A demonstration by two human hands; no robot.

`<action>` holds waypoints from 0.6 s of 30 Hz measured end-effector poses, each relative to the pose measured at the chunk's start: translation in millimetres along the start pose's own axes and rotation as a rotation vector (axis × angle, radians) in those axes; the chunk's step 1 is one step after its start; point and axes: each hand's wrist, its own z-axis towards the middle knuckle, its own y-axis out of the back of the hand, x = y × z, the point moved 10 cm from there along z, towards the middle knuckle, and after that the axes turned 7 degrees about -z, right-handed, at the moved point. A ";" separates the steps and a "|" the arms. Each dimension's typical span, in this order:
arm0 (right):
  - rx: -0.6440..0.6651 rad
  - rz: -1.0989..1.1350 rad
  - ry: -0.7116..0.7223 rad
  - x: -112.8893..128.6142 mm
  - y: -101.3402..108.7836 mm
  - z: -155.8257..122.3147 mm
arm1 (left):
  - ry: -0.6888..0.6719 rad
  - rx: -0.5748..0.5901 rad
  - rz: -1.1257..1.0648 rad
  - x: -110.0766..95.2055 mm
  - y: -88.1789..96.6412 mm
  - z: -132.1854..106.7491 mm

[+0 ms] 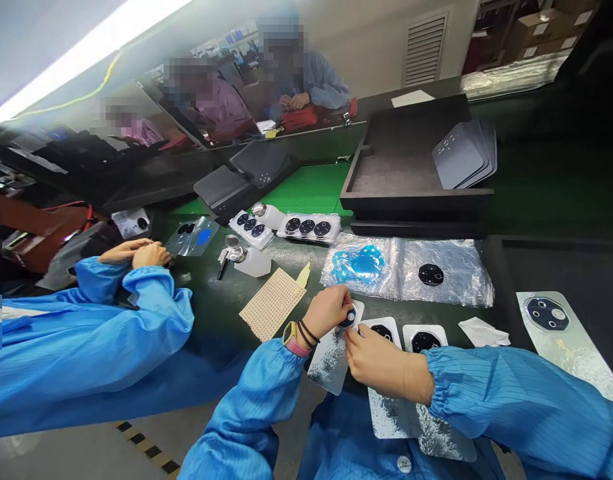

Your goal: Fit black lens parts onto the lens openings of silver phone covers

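Observation:
My left hand (329, 308) is closed around the top end of a silvery phone back cover (331, 357), fingers over its round dark camera ring (350, 316). My right hand (379, 363) is pinched at the same ring from the right. Two more silvery back covers (386, 413) with dark camera rings lie side by side under my right wrist. Both arms wear blue sleeves; the left wrist carries a watch and bead bands.
A perforated tan card (271, 303) lies left of my hands. Clear bags with blue parts (359, 265) and a black disc (430, 274) lie ahead. Trays of camera rings (306, 227), small bottles (251, 260), a black tray (411, 173) holding grey covers. A co-worker's blue-sleeved arms (131, 293) rest at left.

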 end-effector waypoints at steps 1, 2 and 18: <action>0.002 -0.003 0.001 0.0 -0.3 0.0 | 0.019 0.017 -0.009 0.5 1.2 1.4; 0.003 -0.007 0.002 0.0 -0.6 0.0 | 0.034 0.031 -0.019 1.0 2.3 2.7; -0.012 -0.001 -0.009 -2.2 -1.0 0.3 | 0.054 0.052 -0.252 8.5 3.2 10.6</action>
